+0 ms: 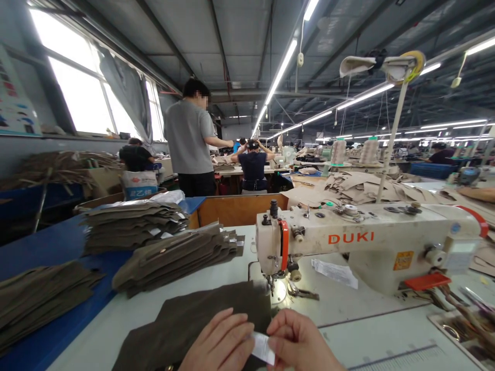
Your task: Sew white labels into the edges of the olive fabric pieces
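While 4 left-hand fingers lie extended on the dark fabric, the right hand's fingertips pinch 1 white label between both hands; just beyond the fingers stands the sewing machine.

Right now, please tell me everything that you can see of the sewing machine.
The sewing machine stands upright on the pale table. Its body looks like painted metal, whitish and stained, with red "DUKI" letters, knobs and an orange-red strip on its head. Dark cloth reaches the brightly lit stitching area; whether the needle touches it is unclear.
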The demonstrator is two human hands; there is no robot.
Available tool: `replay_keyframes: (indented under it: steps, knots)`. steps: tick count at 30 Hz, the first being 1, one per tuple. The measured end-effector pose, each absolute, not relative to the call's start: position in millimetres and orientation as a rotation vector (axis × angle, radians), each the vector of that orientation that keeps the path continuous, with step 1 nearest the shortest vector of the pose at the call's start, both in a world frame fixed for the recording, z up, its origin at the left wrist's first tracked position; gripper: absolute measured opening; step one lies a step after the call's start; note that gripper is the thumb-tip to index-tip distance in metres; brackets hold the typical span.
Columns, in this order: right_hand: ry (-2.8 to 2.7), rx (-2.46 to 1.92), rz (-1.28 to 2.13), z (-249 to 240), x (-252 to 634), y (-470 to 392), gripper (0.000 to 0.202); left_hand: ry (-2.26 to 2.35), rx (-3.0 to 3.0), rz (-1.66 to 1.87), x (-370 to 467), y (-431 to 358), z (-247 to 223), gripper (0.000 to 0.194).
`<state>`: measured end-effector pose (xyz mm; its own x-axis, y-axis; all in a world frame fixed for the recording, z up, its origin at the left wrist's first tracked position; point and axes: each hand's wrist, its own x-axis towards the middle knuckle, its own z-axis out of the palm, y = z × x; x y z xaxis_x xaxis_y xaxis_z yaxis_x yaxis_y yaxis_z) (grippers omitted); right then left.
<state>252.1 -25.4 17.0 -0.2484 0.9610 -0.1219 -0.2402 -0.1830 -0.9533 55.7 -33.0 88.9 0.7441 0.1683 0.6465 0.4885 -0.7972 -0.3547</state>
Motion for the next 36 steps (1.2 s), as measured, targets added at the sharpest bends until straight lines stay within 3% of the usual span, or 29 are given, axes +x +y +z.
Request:
replay_keyframes:
  steps: [9, 12, 16, 20, 25, 36]
  knots:
    - [-1.385, -0.967, 1.440, 52.1, 259.5, -24.7, 0.031, -0.492, -2.491, -1.016, 73.6, -23.2, 70.2, 0.036]
    - [-1.669, -1.077, 0.922, 54.2, 274.1, -25.9, 0.010, -0.620, -2.604, -1.016, 76.9, -15.8, 69.0, 0.034]
    - [-2.090, -0.789, 0.130, 26.8, 286.7, -27.9, 0.020, -0.853, -2.734, -0.883, 75.1, -7.5, 63.9, 0.030]
    - [-2.171, -0.608, -0.381, -10.8, 285.1, -23.2, 0.011, -0.959, -2.755, -0.892, 73.2, -3.8, 58.3, 0.027]
    - [-2.346, -0.651, -0.399, -15.2, 285.3, -15.5, 0.026, -0.991, -2.770, -0.866, 72.5, -0.7, 56.8, 0.025]
    - [-2.377, -0.674, -0.265, -12.5, 285.1, -16.8, 0.019, -0.911, -2.779, -0.692, 90.4, 8.0, 60.8, 0.030]
